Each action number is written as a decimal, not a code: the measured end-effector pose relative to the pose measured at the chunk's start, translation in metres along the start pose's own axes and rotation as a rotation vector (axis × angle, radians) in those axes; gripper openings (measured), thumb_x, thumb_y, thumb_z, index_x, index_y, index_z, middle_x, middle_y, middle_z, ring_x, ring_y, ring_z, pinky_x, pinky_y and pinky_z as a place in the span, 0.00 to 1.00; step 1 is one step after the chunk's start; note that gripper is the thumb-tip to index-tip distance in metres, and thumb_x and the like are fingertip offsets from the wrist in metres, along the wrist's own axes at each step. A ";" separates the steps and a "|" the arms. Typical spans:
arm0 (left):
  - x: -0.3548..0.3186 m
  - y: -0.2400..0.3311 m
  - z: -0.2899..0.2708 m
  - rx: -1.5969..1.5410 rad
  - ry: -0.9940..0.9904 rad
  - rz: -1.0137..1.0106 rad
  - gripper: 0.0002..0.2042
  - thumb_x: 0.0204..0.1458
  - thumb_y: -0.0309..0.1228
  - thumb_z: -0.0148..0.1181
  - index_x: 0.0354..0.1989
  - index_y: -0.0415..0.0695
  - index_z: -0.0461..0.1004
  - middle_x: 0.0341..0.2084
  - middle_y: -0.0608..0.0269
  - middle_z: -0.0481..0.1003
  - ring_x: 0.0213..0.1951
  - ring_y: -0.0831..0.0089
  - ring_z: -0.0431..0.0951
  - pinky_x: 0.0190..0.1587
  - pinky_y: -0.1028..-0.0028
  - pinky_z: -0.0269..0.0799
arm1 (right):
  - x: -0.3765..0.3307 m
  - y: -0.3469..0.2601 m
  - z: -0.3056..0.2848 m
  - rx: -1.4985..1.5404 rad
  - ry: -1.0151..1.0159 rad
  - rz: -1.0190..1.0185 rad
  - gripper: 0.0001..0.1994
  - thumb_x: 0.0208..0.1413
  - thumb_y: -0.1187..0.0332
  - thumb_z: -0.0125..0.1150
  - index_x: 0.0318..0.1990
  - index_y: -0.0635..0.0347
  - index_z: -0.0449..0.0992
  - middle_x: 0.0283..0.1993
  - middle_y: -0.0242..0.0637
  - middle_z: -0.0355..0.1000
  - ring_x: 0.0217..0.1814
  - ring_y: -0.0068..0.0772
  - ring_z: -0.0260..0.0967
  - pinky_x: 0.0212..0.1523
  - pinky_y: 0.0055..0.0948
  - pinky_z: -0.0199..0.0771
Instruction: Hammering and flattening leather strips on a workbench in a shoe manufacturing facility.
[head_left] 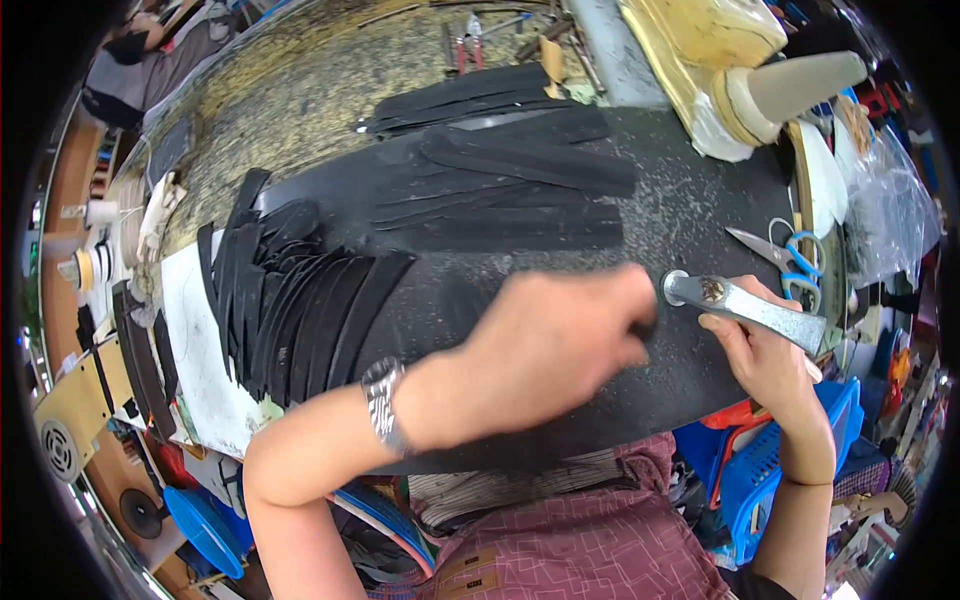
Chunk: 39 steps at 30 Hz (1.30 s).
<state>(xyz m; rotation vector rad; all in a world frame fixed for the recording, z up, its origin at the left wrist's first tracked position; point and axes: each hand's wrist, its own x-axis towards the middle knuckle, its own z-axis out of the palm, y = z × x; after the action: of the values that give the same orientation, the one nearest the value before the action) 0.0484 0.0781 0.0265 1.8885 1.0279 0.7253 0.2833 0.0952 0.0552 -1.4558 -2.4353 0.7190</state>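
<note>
My right hand (768, 350) is wrapped round a hammer (768, 316), just above the right part of the black work mat (690, 370). The hammer's grey metal head points left, its round face beside my left fingertips. My left hand (550, 340), with a watch (382, 400) on its wrist, reaches across the mat and is blurred. Its fingers are closed, and a small dark bit (643, 328) shows at their tips, too smeared to name. Black strips (310, 310) lie fanned in a pile on the left. More flat black strips (520, 185) lie farther back on the mat.
Blue-handled scissors (790, 258) lie at the right edge. Behind them stands a yellowish container (715, 50) with a pale nozzle. Red-handled pliers (468, 45) lie at the back. Blue baskets (760, 480) stand below the table edge. Another person (160, 65) is at the far left.
</note>
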 end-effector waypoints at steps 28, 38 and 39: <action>-0.046 -0.006 0.050 0.879 -0.147 0.612 0.17 0.44 0.28 0.53 0.41 0.31 0.75 0.30 0.59 0.71 0.33 0.70 0.69 0.32 0.76 0.66 | -0.040 -0.001 -0.005 -0.074 -0.282 -0.371 0.16 0.37 0.64 0.58 0.36 0.61 0.69 0.21 0.30 0.57 0.18 0.28 0.65 0.16 0.28 0.66; -0.060 -0.007 0.037 0.546 -0.137 0.411 0.18 0.41 0.31 0.52 0.39 0.31 0.75 0.35 0.58 0.72 0.36 0.67 0.70 0.36 0.74 0.66 | -0.034 -0.002 0.007 -0.110 -0.316 -0.437 0.15 0.36 0.65 0.58 0.34 0.59 0.69 0.19 0.27 0.54 0.15 0.24 0.60 0.14 0.26 0.61; -0.062 -0.006 0.038 0.680 -0.137 0.473 0.18 0.40 0.31 0.52 0.39 0.31 0.75 0.35 0.57 0.72 0.36 0.67 0.70 0.36 0.74 0.66 | -0.026 -0.006 0.004 -0.052 -0.277 -0.422 0.13 0.35 0.66 0.57 0.32 0.58 0.68 0.19 0.27 0.53 0.15 0.22 0.60 0.13 0.24 0.59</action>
<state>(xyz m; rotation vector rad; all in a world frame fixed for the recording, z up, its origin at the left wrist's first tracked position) 0.0445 0.0110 -0.0024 2.7875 0.7976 0.5210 0.2899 0.0688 0.0560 -0.8499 -2.8541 0.8036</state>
